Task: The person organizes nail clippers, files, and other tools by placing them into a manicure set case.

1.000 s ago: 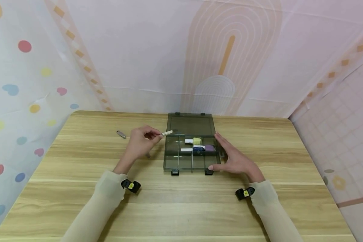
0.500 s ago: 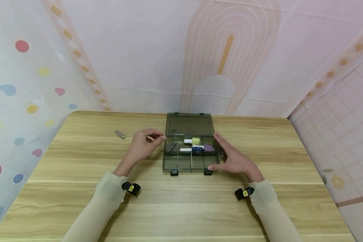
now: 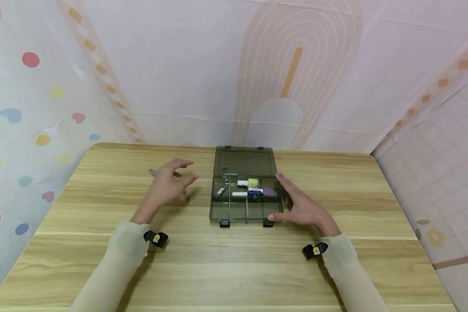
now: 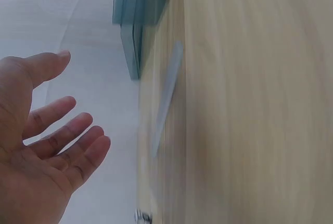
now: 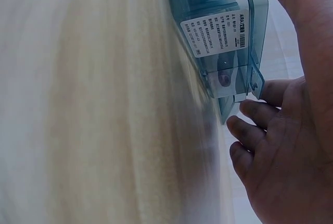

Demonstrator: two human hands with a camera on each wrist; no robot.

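The smoky transparent compartment box is lying open at the centre of the wooden table, holding small coloured items. The right hand is bracing its right side with relaxed fingers, while the left hand is hovering empty and spread beside it. The right wrist view is showing a printed label on the box wall, hidden from the head view.

Soft, even light fills the head view; the tabletop is bright, with only faint shadows under the sleeves and beside the box. Straight edges bow slightly toward the corners. Both wrist views are smeared: the wood grain streaks with motion blur, the left hand looms close and soft, and the pale background washes out.
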